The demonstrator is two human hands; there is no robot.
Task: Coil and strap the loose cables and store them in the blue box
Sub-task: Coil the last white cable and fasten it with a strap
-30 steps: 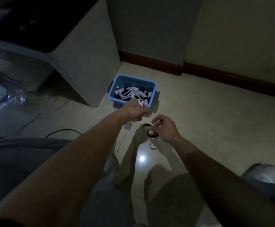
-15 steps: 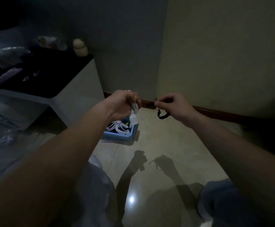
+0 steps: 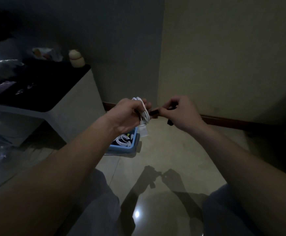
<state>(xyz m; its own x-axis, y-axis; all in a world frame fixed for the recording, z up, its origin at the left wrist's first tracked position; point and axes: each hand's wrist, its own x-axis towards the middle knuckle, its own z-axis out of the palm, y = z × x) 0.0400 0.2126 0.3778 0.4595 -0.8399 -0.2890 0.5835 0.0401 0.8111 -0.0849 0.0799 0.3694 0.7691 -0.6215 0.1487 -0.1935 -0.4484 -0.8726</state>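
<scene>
Dim tiled floor (image 3: 164, 154), blue box (image 3: 130, 147) below the hands. White coiled cable (image 3: 144, 114) is gripped in the left hand (image 3: 128, 114); black strap (image 3: 155, 112) is pinched by the right hand (image 3: 179, 113). Strap should be wrapped snugly around mid-coil, loops kept together.

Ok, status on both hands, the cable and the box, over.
Left hand grips the coiled white cable. Right hand pinches a black strap beside it. Blue box on floor below, unblocked.
</scene>
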